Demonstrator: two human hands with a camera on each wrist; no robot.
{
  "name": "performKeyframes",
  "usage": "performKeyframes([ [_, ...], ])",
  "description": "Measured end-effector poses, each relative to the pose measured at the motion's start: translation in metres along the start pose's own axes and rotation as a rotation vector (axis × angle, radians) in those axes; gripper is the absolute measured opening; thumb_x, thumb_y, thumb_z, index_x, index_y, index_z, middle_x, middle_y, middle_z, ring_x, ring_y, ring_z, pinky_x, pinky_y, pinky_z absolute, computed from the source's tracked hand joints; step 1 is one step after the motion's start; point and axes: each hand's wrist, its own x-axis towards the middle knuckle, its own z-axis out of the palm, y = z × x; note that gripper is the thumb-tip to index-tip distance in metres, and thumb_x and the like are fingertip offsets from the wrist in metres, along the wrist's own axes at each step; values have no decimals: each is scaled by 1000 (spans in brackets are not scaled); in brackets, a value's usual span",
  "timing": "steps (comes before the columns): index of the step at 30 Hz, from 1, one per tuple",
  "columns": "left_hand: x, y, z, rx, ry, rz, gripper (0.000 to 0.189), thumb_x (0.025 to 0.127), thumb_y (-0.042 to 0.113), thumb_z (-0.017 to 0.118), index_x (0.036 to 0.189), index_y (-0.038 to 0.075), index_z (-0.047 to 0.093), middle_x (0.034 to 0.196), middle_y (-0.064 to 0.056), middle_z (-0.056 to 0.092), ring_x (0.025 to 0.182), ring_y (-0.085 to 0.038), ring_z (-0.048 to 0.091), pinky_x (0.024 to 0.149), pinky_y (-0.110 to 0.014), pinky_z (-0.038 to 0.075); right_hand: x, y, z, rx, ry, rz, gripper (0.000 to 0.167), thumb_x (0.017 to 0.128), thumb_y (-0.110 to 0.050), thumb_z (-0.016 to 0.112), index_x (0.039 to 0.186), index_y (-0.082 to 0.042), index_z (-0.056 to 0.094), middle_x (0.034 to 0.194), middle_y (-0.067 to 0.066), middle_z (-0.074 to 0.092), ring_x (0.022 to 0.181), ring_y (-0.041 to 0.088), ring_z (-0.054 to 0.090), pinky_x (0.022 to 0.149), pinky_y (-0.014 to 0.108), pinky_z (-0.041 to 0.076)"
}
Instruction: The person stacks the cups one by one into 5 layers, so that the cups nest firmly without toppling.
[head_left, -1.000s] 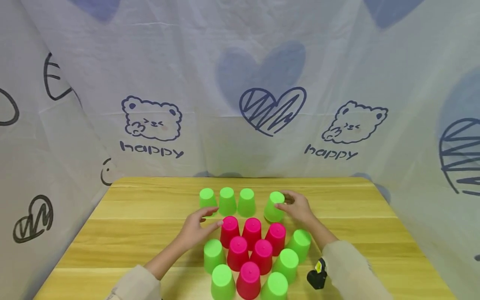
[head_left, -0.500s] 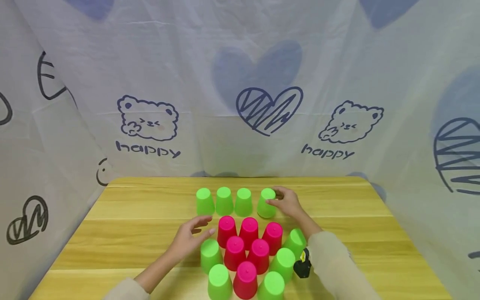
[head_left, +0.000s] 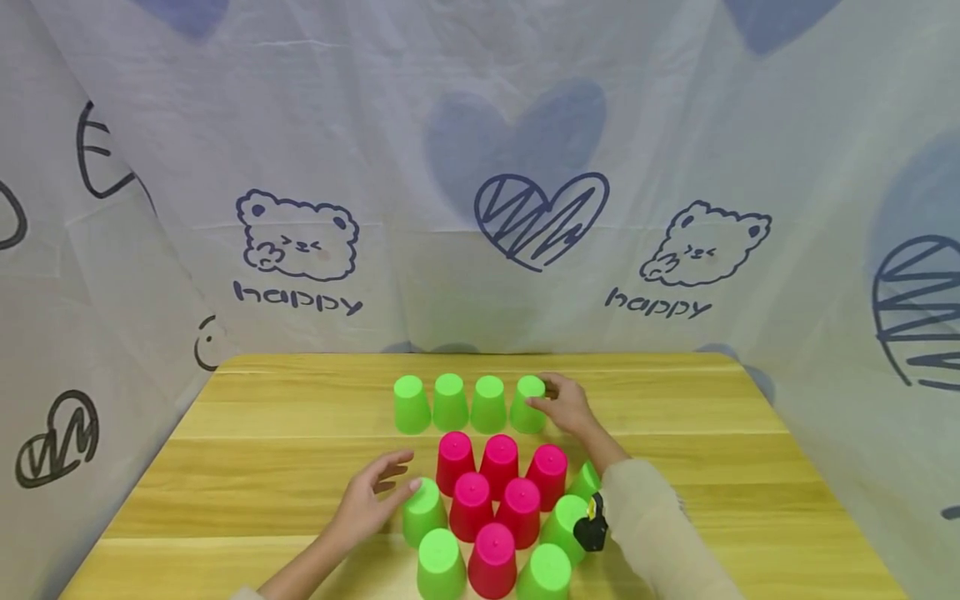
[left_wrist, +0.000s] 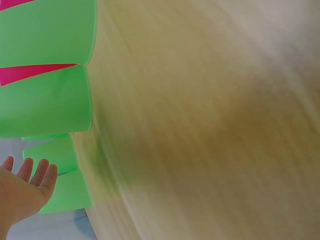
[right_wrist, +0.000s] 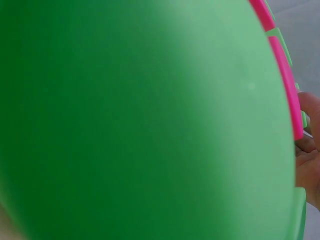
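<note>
My right hand (head_left: 566,406) grips an upside-down green cup (head_left: 528,410), thumb on its near side and fingers behind. This cup stands at the right end of a row of green cups (head_left: 450,404) at the back. My left hand (head_left: 369,504) holds nothing; its fingers are relaxed, and the thumb tip is at the top of a nearer green cup (head_left: 423,518). In the left wrist view, the left hand (left_wrist: 22,192) shows at the lower left beside green cups (left_wrist: 45,102). A close green cup (right_wrist: 150,120) fills the right wrist view, with the right hand (right_wrist: 309,172) at its edge.
Upside-down red cups (head_left: 471,508) form a triangle in the middle, with green cups along its two sides. The right sleeve (head_left: 652,517) and a black wrist camera (head_left: 591,529) partly cover green cups on the right. A printed cloth (head_left: 420,275) hangs behind the wooden table (head_left: 690,400).
My right hand has moved the green cup left, closing the gap to the back row. My left hand has drawn back from the back row toward the nearer green cup.
</note>
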Motion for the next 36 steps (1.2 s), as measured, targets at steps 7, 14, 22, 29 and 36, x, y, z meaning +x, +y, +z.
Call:
performKeyframes([
  [7, -5, -4, 2, -8, 5, 19, 41, 83, 12, 67, 120, 0, 56, 123, -20, 58, 111, -38, 55, 93, -48, 48, 1, -1, 2, -50, -3, 15, 44, 84, -9, 65, 124, 5, 53, 120, 24, 59, 110, 38, 57, 93, 44, 49],
  [14, -9, -8, 3, -6, -17, 9, 47, 80, 11, 70, 123, -2, 54, 124, -18, 58, 113, -38, 54, 95, -47, 47, -3, -7, -7, -19, -15, 16, 55, 84, -11, 66, 131, 8, 45, 126, 28, 54, 115, 42, 53, 98, 46, 46],
  [22, -13, -10, 4, 0, -64, 6, 52, 79, 15, 72, 124, 0, 52, 125, -17, 57, 113, -28, 55, 97, -46, 46, -8, -13, -19, -17, 18, 10, 54, 85, -16, 66, 131, 5, 47, 127, 27, 54, 119, 41, 51, 101, 47, 43],
  [29, -18, -11, 4, 3, -85, 2, 59, 74, 16, 77, 126, 2, 52, 127, -14, 57, 115, -21, 53, 98, -42, 46, -22, -15, -28, 16, 18, -26, 52, 86, -17, 66, 130, 4, 48, 129, 25, 53, 122, 37, 49, 104, 45, 40],
  [36, -20, -13, 5, 17, -101, 23, 60, 74, 19, 77, 126, 3, 52, 123, -12, 60, 111, -18, 56, 95, -40, 48, -35, -10, -38, 58, 40, -31, 50, 86, -17, 65, 128, 5, 50, 128, 26, 54, 120, 37, 51, 104, 46, 41],
])
